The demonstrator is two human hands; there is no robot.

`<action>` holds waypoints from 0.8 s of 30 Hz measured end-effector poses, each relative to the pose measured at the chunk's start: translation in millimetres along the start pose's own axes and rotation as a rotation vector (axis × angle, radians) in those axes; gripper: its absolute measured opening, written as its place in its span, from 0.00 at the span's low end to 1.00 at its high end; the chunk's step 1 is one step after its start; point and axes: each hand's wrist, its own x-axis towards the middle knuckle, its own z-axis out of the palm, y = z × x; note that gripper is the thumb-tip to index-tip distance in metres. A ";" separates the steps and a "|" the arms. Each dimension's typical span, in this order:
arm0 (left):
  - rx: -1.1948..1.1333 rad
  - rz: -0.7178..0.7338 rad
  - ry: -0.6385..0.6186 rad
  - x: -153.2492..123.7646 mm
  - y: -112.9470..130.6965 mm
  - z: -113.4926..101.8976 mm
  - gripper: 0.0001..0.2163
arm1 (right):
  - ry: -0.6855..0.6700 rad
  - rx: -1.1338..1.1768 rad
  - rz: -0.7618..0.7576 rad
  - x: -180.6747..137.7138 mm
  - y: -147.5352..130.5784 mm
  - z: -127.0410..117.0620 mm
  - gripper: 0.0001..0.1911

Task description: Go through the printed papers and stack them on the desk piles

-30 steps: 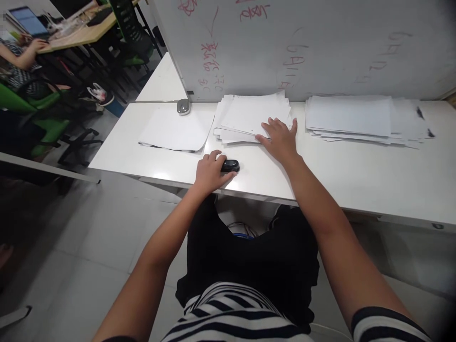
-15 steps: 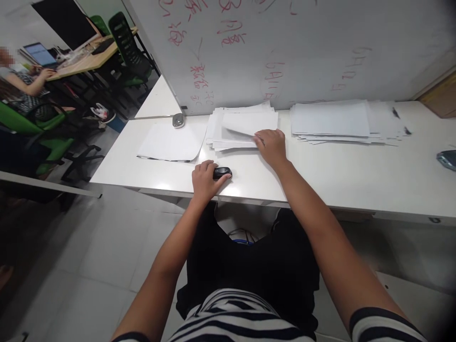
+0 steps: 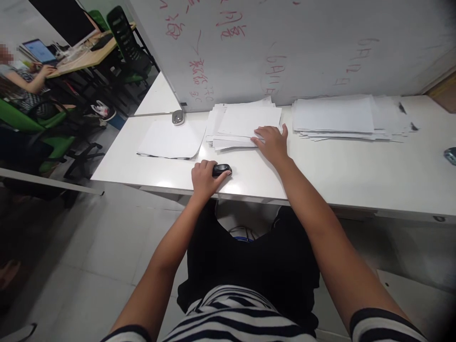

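My left hand (image 3: 204,179) rests near the front edge of the white table (image 3: 320,171), its fingers curled round a small black device (image 3: 222,169). My right hand (image 3: 271,140) lies flat, fingers spread, on the near right corner of the middle stack of white paper (image 3: 242,124). A single white sheet (image 3: 171,138) lies to the left of that stack. A larger pile of paper (image 3: 342,118) sits to the right.
A small grey round object (image 3: 177,117) sits at the back left of the table by a whiteboard (image 3: 285,42) with red writing. A dark object (image 3: 451,155) shows at the far right edge. A person sits at another desk (image 3: 81,57) at upper left, among green chairs.
The top sheet, lifted under my right hand half a second ago, now lies flat again with my fingers spread on it. My left hand has stayed on the black device.
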 end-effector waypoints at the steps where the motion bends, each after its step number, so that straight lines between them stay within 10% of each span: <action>1: 0.002 -0.001 0.000 0.0 -0.1 0.3 0.24 | 0.011 -0.009 0.003 0.1 -0.3 -0.1 0.15; 11: -0.005 -0.009 -0.018 -0.2 -1.0 1.0 0.24 | 0.151 -0.013 0.123 4.9 12.9 -9.4 0.24; 24: -0.003 -0.015 -0.012 -0.4 0.1 0.6 0.24 | -0.030 0.046 -0.004 0.1 11.5 -13.8 0.19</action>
